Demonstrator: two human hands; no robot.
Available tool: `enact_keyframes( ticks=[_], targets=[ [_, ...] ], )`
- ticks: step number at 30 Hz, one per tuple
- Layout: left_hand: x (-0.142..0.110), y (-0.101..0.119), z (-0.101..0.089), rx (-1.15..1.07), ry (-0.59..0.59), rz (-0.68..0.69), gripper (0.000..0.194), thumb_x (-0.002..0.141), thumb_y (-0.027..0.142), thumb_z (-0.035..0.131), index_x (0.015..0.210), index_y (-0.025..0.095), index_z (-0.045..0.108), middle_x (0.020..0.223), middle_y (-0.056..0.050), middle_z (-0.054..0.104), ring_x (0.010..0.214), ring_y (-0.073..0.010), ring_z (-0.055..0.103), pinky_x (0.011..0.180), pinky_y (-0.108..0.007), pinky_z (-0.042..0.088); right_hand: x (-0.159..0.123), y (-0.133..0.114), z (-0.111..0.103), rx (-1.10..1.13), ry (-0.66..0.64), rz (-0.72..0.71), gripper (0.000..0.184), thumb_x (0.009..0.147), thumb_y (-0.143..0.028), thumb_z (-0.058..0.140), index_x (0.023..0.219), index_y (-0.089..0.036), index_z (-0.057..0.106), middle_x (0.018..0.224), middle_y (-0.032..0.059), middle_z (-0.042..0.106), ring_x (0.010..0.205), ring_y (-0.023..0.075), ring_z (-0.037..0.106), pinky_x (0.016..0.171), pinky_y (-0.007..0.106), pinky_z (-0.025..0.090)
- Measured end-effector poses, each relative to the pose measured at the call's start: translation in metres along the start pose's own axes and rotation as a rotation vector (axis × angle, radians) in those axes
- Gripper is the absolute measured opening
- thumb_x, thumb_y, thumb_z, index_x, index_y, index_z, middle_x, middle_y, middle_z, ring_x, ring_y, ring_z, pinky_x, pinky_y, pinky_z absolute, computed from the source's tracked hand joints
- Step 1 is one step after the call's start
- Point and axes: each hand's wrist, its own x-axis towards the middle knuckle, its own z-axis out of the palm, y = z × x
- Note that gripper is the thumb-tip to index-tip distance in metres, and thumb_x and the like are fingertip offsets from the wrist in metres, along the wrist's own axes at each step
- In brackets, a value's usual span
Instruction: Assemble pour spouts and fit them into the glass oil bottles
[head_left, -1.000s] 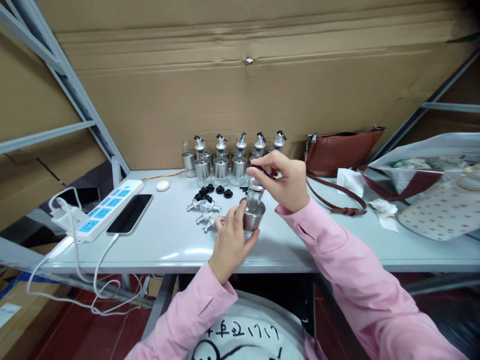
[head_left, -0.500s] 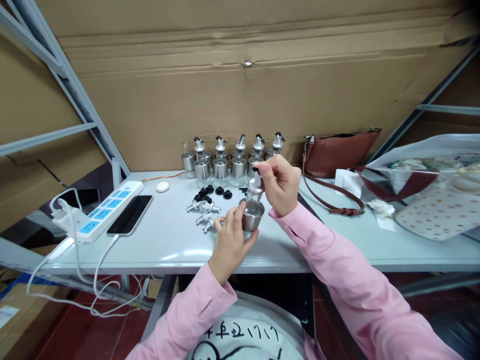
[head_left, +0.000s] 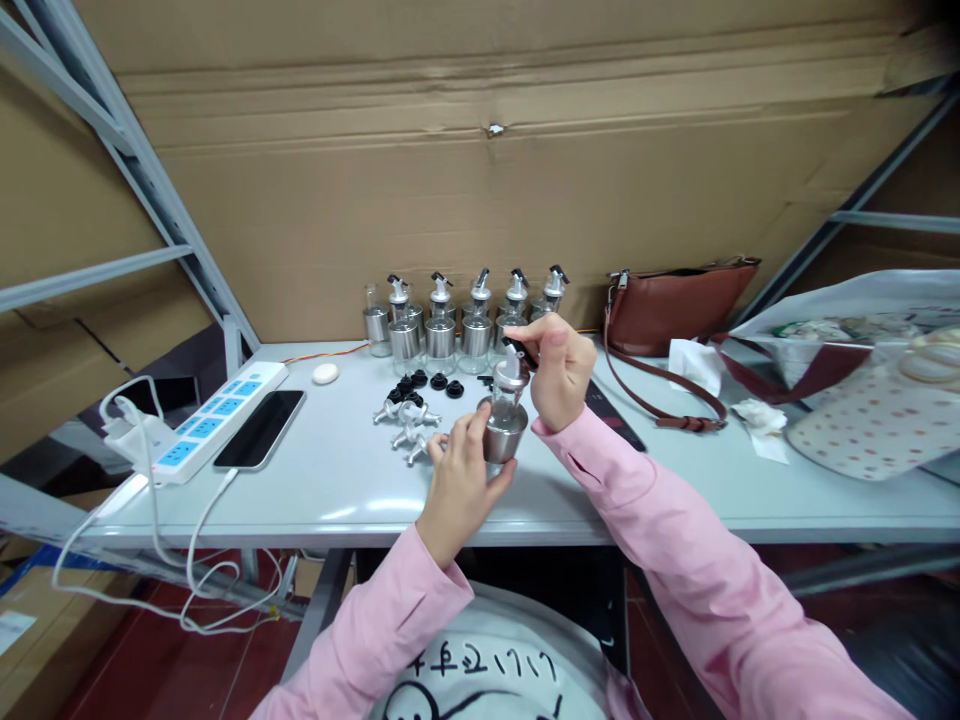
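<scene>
My left hand (head_left: 463, 482) is wrapped round the lower part of a glass oil bottle (head_left: 504, 435) with a brushed-metal sleeve, held slightly tilted above the table. In its neck sits a silver pour spout (head_left: 511, 372) with a black flip lid. My right hand (head_left: 561, 372) is curled at the top of this spout, its index finger on the black lid; the fingertips are partly hidden. To the left of the bottle lie several silver spout parts (head_left: 411, 432) and several black stoppers (head_left: 418, 384). Behind stand rows of similar oil bottles (head_left: 441, 340), the front ones without spouts.
A power strip (head_left: 217, 425) and a charging phone (head_left: 261, 430) lie on the left, near a white round disc (head_left: 325, 374). A dark flat device (head_left: 616, 420) is partly behind my right wrist. On the right are a brown handbag (head_left: 679, 310), tissues (head_left: 761, 415) and a dotted bag (head_left: 862, 420).
My right hand has turned at the spout and shifted slightly left, so more of the black lid shows. My left hand and the bottle have hardly moved.
</scene>
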Motion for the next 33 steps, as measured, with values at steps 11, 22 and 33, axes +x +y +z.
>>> enact_keyframes(
  ticks=[11,22,33],
  targets=[
    [0.000,0.003,0.001,0.026,0.024,0.014,0.069,0.083,0.027,0.054,0.138,0.016,0.014,0.129,-0.018,0.048,0.116,-0.0264,0.049,0.088,-0.041,0.038,-0.010,0.004,0.004,0.016,0.073,-0.036,0.052,0.091,-0.049,0.032,0.071,-0.018,0.067,0.062,0.0012,0.061,0.053,0.0101,0.054,0.050,0.024,0.039],
    [0.002,0.005,-0.002,-0.022,-0.016,-0.040,0.069,0.081,0.026,0.057,0.136,0.019,0.016,0.130,-0.016,0.048,0.116,-0.0262,0.049,0.089,-0.043,0.038,-0.014,0.005,0.005,-0.023,0.129,-0.031,0.049,0.091,-0.048,0.035,0.071,-0.019,0.068,0.058,0.0007,0.058,0.055,0.0122,0.055,0.051,0.026,0.040],
    [0.006,0.008,-0.001,-0.310,0.073,-0.109,0.072,0.067,0.017,0.063,0.128,0.018,0.026,0.115,-0.012,0.052,0.105,-0.0242,0.055,0.085,-0.037,0.048,-0.005,0.001,0.002,0.022,0.048,0.021,0.059,0.090,-0.054,0.029,0.069,-0.018,0.071,0.048,0.0004,0.051,0.044,0.0103,0.046,0.044,0.024,0.034]
  ],
)
